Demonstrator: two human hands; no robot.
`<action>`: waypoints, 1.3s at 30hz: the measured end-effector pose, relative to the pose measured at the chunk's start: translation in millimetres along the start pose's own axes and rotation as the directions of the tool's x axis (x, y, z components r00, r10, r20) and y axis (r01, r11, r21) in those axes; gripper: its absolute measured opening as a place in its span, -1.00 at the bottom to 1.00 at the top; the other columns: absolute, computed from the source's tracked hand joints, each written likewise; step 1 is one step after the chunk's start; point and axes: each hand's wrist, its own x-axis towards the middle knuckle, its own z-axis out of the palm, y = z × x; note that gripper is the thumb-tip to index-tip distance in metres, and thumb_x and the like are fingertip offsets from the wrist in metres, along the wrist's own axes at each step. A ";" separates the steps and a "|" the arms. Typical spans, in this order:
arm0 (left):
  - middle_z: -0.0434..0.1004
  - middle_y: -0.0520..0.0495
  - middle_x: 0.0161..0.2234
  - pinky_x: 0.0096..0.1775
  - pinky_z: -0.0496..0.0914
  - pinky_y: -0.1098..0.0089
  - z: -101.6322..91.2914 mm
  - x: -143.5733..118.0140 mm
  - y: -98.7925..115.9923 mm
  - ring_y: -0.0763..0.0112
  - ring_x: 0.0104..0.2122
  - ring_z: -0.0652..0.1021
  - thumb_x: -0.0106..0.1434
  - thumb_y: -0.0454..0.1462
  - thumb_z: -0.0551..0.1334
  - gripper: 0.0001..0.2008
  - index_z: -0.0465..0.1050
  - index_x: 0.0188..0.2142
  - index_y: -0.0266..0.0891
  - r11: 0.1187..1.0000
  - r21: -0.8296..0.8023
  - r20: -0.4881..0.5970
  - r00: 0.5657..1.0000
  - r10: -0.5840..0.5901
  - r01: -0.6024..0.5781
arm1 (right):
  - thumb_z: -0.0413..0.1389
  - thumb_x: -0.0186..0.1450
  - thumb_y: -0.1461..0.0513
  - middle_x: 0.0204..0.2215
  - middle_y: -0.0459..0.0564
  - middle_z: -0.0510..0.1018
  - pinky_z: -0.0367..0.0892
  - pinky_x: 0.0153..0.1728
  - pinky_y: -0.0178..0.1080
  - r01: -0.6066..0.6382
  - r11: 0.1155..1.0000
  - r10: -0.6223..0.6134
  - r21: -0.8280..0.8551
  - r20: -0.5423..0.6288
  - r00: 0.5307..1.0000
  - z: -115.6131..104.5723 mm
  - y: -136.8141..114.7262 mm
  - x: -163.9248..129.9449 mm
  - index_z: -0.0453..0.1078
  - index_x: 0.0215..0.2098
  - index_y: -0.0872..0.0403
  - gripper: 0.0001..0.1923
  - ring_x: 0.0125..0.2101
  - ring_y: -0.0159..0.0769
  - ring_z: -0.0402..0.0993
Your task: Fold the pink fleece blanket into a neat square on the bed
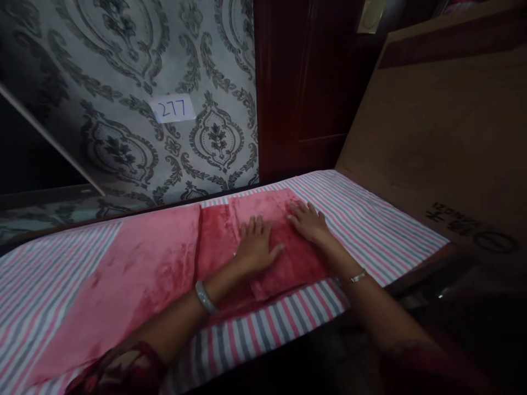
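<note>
Head view: patterned grey wallpaper [123, 71] at the back, with a small white label [173, 108] marked 277. Beside it a dark red wooden door [304, 88], and at the right a big leaning cardboard sheet [436, 131]. Below, a long counter covered by a striped cloth [370, 219] in pink, grey and white. On the cloth, a pink velvety towel [135, 274], spread flat at the left and folded over into a darker layered part under the hands. Left hand [255, 247] flat on the fold, fingers [251, 226] slightly spread, pale bangle [205, 297] on the wrist. Right hand [308, 222] flat just beside it, fingers [297, 211] spread, thin bracelet [357, 277] on the wrist.
</note>
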 end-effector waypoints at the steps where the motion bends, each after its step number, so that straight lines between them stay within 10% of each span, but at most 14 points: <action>1: -0.11 -0.30 0.43 0.32 -0.13 -0.17 8.9 -12.0 2.3 -0.15 0.40 -0.10 0.31 0.16 0.06 -0.19 0.00 0.41 -0.21 0.999 0.012 0.006 0.999 0.033 -0.033 | -0.27 0.46 -0.09 0.45 -0.01 -0.11 -0.04 0.27 0.28 0.002 1.000 -0.002 -0.018 0.003 1.000 8.9 3.7 -10.6 -0.04 0.44 -0.12 -0.37 0.40 0.11 -0.20; 7: -0.13 -0.30 0.43 0.32 -0.21 -0.19 37.7 -30.4 0.0 -0.18 0.40 -0.13 0.31 0.18 0.06 -0.18 0.02 0.41 -0.18 0.996 0.069 -0.058 0.997 0.056 -0.052 | -0.27 0.46 -0.09 0.46 -0.01 -0.21 0.00 0.28 0.19 0.015 0.995 -0.026 -0.101 -0.105 0.994 40.8 7.8 -33.2 -0.11 0.46 -0.07 -0.33 0.40 0.10 -0.25; 17: -0.09 -0.26 0.43 0.33 -0.12 -0.14 16.5 -38.2 3.6 -0.05 0.41 -0.07 0.31 0.18 0.05 -0.21 0.03 0.40 -0.13 0.984 -0.172 0.052 0.997 0.052 -0.043 | -0.31 0.45 -0.07 0.45 0.00 -0.11 0.11 0.24 0.16 0.021 0.992 -0.038 -0.127 -0.134 0.990 47.1 10.1 -34.0 -0.06 0.45 -0.05 -0.33 0.39 0.09 -0.13; 22: 0.08 -0.25 0.38 0.34 0.00 -0.03 -28.2 -97.2 -20.8 0.08 0.38 0.09 0.38 0.03 0.08 -0.33 0.07 0.38 -0.15 0.977 -0.214 -0.039 0.999 0.007 -0.016 | -0.33 0.43 -0.08 0.45 0.00 -0.10 0.14 0.22 0.22 0.021 0.994 -0.036 -0.111 -0.131 0.991 51.3 11.4 -32.5 -0.07 0.45 -0.08 -0.32 0.39 0.08 -0.13; 26: 0.00 -0.33 0.40 0.34 -0.11 -0.13 -43.9 -169.1 -51.7 -0.01 0.40 0.00 0.32 -0.01 0.17 -0.27 0.05 0.38 -0.24 0.971 -0.022 -0.148 0.959 -0.240 0.240 | -0.31 0.43 -0.09 0.45 -0.01 -0.12 0.10 0.24 0.21 0.009 0.996 -0.018 -0.084 -0.111 0.994 53.2 13.2 -30.5 -0.05 0.45 -0.06 -0.31 0.39 0.11 -0.16; 33: 0.05 -0.34 0.38 0.33 0.01 -0.08 -2.9 -221.7 -72.4 -0.01 0.38 0.07 0.25 -0.16 0.21 -0.25 0.05 0.38 -0.28 0.922 -0.005 -0.112 0.916 -0.384 0.386 | -0.30 0.42 -0.09 0.44 0.03 -0.06 0.10 0.21 0.28 0.030 0.998 -0.037 -0.060 -0.124 0.992 55.0 18.0 -27.4 0.00 0.43 -0.09 -0.32 0.38 0.12 -0.13; 39: 0.12 -0.27 0.37 0.32 0.15 0.08 12.5 -234.4 -87.3 0.12 0.36 0.16 0.21 -0.36 0.13 -0.30 0.10 0.36 -0.26 0.964 -0.154 -0.265 0.931 -0.250 0.215 | -0.18 0.40 0.06 0.33 0.29 0.18 0.06 0.26 0.19 0.153 0.988 -0.136 0.024 -0.341 0.930 29.9 -22.6 -32.0 0.22 0.30 0.22 -0.37 0.35 0.12 0.00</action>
